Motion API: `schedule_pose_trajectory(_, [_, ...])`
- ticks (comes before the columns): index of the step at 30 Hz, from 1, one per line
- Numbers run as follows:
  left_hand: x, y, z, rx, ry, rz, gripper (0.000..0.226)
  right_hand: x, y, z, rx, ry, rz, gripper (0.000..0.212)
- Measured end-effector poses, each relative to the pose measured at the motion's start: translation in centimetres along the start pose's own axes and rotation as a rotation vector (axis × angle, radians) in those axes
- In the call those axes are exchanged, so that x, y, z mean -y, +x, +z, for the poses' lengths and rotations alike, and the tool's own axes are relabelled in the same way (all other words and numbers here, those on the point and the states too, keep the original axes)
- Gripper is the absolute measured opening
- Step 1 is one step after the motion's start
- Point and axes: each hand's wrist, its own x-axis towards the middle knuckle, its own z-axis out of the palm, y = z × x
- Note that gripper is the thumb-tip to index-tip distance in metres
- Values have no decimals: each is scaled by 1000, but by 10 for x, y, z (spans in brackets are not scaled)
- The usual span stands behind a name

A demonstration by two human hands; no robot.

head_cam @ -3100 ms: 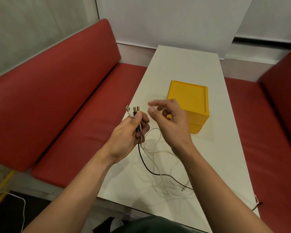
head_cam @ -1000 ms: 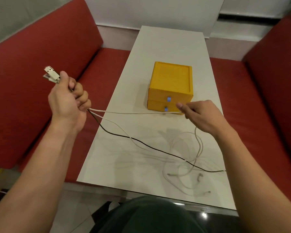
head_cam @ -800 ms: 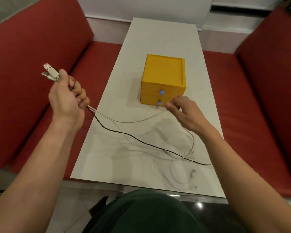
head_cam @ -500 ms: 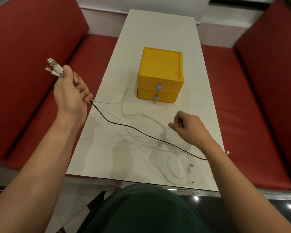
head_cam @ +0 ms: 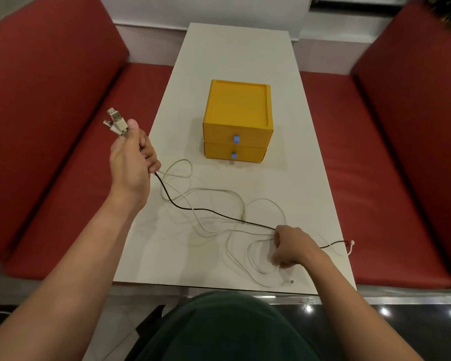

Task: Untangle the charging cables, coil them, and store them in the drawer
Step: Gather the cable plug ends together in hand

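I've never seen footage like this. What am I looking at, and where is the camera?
No machine here: these are a person's two bare hands, filmed by a camera worn on the head, looking down. On the white table stands a yellow two-drawer box, both drawers shut. The left hand, raised, grips the charging cables just below their USB plugs. The cables, one black, the rest white, trail in loose loops across the table to the right hand, whose curled fingers hold part of the tangle.

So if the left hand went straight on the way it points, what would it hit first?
Likely nothing nearby: the left hand points over the white table's left edge, passing left of the yellow drawer box. Depth is unclear.
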Motion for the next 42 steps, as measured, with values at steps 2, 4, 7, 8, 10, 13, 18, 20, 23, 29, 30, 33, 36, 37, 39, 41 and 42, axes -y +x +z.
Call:
schedule_pose_trajectory(2, [2,-2,1,22,23,-14,45,1,2,0,-61,46,-31,27])
schedule_pose_trajectory(4, [4,-5,0,42,62,-36,44,4,-2,-9,-174,206,-76,26])
schedule_pose_trajectory(7, [5,-9,-1,66,113,-62,43,19,-23,-37,-379,536,-229,29])
schedule_pose_trajectory(8, [5,-10,-1,73,121,-66,42,28,-34,-48,-431,644,-297,27])
schedule_pose_trajectory(10, [3,-12,-1,92,121,-73,39,47,-55,-70,-511,845,-448,22])
schedule_pose_trajectory(13, [-1,-14,0,151,107,-78,36,76,-81,-96,-628,1069,-614,17])
schedule_pose_trajectory(18, [-3,-20,6,209,193,-36,36,121,-104,-122,-765,1258,-798,12])
schedule_pose_trajectory(20, [-1,-22,7,233,207,-21,35,136,-116,-134,-735,1362,-852,7])
schedule_pose_trajectory(23, [2,-23,4,250,237,-3,32,149,-133,-151,-766,1529,-978,11])
schedule_pose_trajectory(29, [4,-25,2,276,164,-25,21,178,-115,-140,-751,1365,-980,14])
schedule_pose_trajectory(30, [4,-26,3,282,166,-17,21,182,-105,-131,-666,1368,-912,14])
schedule_pose_trajectory(33, [4,-30,9,295,164,1,26,191,-82,-104,-487,1351,-784,13])
schedule_pose_trajectory(36, [2,-32,14,312,96,-32,34,202,-69,-83,-501,1285,-805,14])
schedule_pose_trajectory(37, [1,-31,14,315,73,-58,41,206,-66,-78,-532,1241,-812,16])
schedule_pose_trajectory(39, [1,-30,12,322,15,-100,51,212,-64,-71,-569,1198,-824,14])
schedule_pose_trajectory(41, [0,-29,9,333,-86,-128,39,214,-64,-70,-578,1195,-838,11])
schedule_pose_trajectory(42, [-1,-28,7,331,-122,-137,32,215,-63,-69,-588,1192,-842,12])
